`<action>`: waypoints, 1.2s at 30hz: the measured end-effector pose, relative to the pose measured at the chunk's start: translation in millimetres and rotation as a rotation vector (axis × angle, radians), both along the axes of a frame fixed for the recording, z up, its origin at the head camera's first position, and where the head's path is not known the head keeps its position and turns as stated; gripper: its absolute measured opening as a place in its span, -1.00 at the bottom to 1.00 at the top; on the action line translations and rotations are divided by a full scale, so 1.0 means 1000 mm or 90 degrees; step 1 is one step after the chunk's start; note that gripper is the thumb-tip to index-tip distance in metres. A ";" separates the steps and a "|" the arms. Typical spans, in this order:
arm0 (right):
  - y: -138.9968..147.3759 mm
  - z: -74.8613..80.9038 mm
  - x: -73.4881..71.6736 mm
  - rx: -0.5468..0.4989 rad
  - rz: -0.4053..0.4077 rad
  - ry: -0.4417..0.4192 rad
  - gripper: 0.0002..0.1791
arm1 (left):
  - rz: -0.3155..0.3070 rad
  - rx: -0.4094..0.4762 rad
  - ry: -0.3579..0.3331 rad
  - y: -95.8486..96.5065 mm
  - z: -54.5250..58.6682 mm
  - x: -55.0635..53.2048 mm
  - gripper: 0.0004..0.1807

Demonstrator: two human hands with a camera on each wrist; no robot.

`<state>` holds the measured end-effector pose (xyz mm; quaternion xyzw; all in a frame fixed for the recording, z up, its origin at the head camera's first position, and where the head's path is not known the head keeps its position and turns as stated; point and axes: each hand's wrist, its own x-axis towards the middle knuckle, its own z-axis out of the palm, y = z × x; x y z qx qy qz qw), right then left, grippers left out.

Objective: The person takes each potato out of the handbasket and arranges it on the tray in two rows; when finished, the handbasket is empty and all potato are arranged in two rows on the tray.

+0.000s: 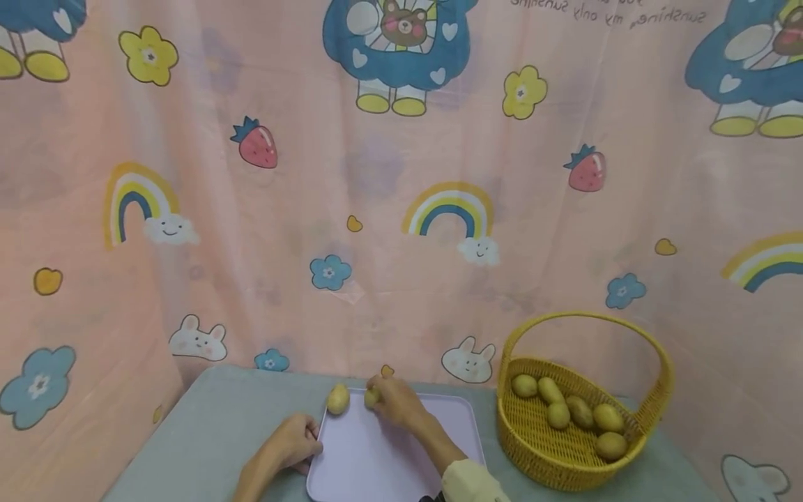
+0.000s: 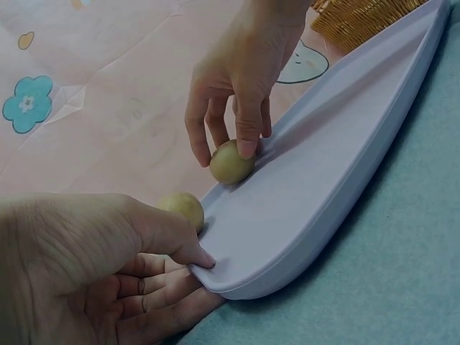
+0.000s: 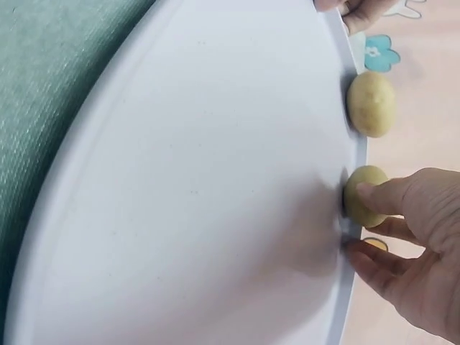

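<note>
A shallow lilac tray (image 1: 370, 460) lies on the cloth-covered table. My left hand (image 1: 290, 444) grips its left rim, the thumb (image 2: 194, 253) over the edge and the fingers below. Near the far edge of the tray, my right hand (image 1: 398, 404) holds a small yellowish potato (image 3: 365, 195) between thumb and fingertips, low at the tray surface. Another potato (image 1: 338, 399) sits to its left in the tray's far left corner, untouched and a short gap away.
To the right of the tray stands a yellow woven basket (image 1: 546, 461) with a tall arched handle (image 1: 580, 315). Several potatoes (image 1: 581, 413) lie inside it. Behind the table hangs a pink patterned curtain (image 1: 401, 307). Grey-green cloth (image 1: 207, 432) covers the table.
</note>
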<state>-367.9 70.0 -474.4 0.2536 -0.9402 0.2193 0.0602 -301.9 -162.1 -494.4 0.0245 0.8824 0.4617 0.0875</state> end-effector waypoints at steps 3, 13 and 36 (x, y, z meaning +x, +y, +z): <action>0.001 -0.001 0.000 0.002 -0.002 -0.006 -0.55 | -0.001 0.001 0.002 0.000 -0.002 0.001 -0.89; 0.006 0.004 0.003 0.008 -0.011 -0.009 -0.45 | 0.014 -0.020 -0.002 0.007 -0.002 -0.001 -0.88; 0.053 0.069 0.071 -0.061 0.050 0.041 -0.60 | 0.019 -0.021 -0.002 0.003 -0.003 0.001 -0.89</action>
